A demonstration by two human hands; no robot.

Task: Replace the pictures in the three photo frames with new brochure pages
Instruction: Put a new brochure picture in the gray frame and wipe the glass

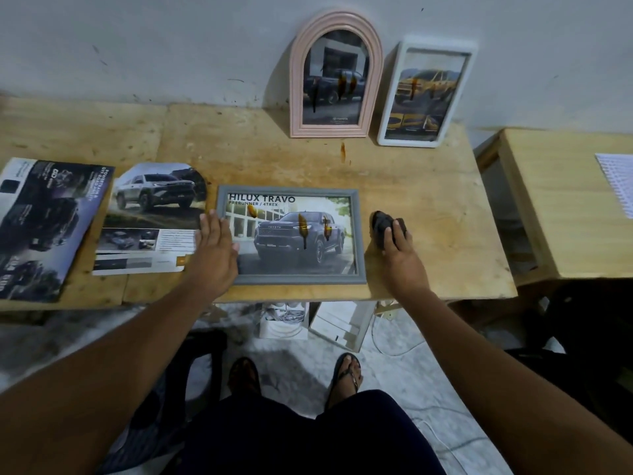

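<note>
Lap and feet nearest, below desk. Left grip flat, fingers straight, pressing gray frame at left rim, likely against sliding. Right grip curled round dark wad, just beside right rim. Cut pages left of frame, ready. Farther, pink frame and white frame leaning on wall.

The counter is bare pale wood, matt and stained. The brochure pages at left are glossy paper. Centre grey frame: matt rim, shiny brown-smeared glazing. Right of it, dark cloth.
</note>
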